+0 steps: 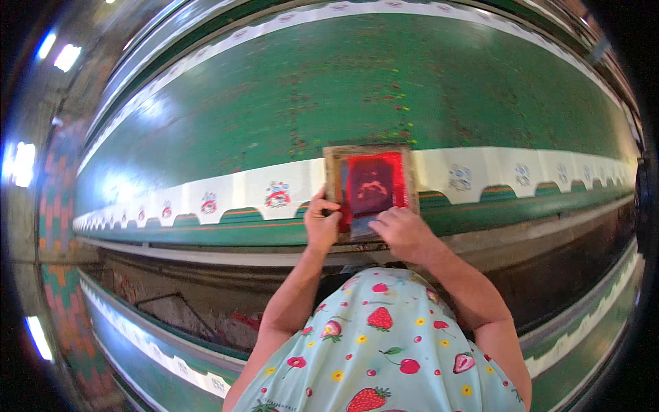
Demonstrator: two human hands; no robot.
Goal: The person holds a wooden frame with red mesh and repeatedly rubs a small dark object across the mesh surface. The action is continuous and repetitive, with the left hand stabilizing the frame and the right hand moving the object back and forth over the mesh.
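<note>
A small wooden-framed printing screen (332, 165) lies on a white cloth strip (250, 174) along the near edge of a long green table. Red ink (395, 185) coats its mesh around a dark rectangle with a paler motif. My left hand (322, 221) is closed on the frame's left side near its lower corner. Over the lower right part of the screen, my right hand (403, 232) is bent with fingers pressed together; what they hold is hidden beneath them. Prints left of the screen show red and blue (278, 195); those to its right show only blue (460, 176).
The green table (343, 82) curves across the view, with ink specks on it and another printed white strip (288, 22) along its far edge. Behind me, a second table carries a similar strip (165, 350). A brick pillar (62, 199) stands at the left.
</note>
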